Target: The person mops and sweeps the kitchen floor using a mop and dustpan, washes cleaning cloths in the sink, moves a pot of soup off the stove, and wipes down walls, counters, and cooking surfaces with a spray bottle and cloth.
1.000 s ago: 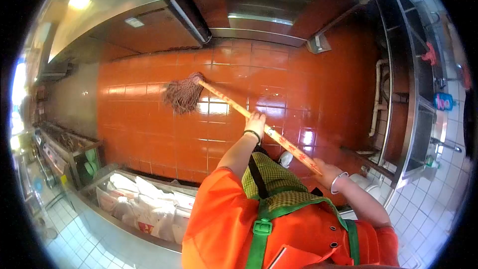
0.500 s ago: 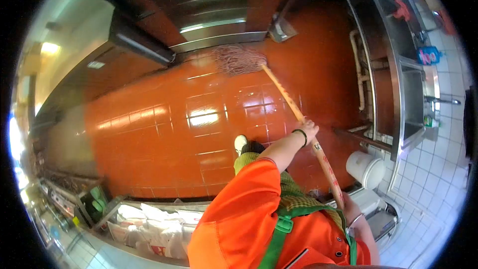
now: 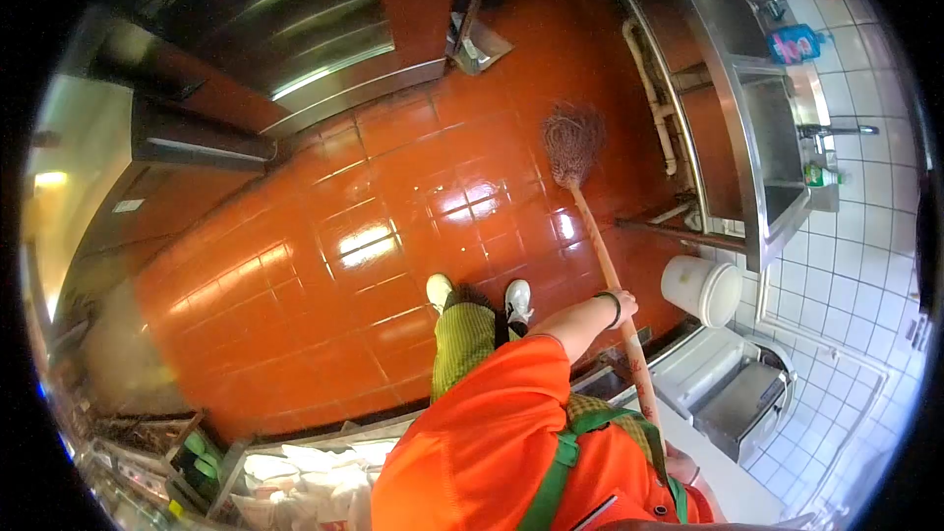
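A mop with a long wooden handle (image 3: 598,236) stretches from my body out over the wet red tiled floor (image 3: 393,275). Its dark stringy mop head (image 3: 573,138) lies on the floor near the sink unit. My left hand (image 3: 619,308), with a dark band on the wrist, is closed around the middle of the handle. Close to my waist, my right hand (image 3: 680,464) is at the upper end of the handle, partly hidden by the handle and clothing. Both my white shoes (image 3: 517,301) show on the floor.
A metal sink unit (image 3: 757,187) stands at the right, with a white bucket (image 3: 702,290) and a grey bin (image 3: 723,383) below. A dustpan (image 3: 479,45) leans by the steel cabinet. White bags (image 3: 305,482) fill a container at the lower left.
The mop head has swept from the left, past the cabinet, to the right side of the floor. Both hands have shifted with the handle, and the view has turned rightward.
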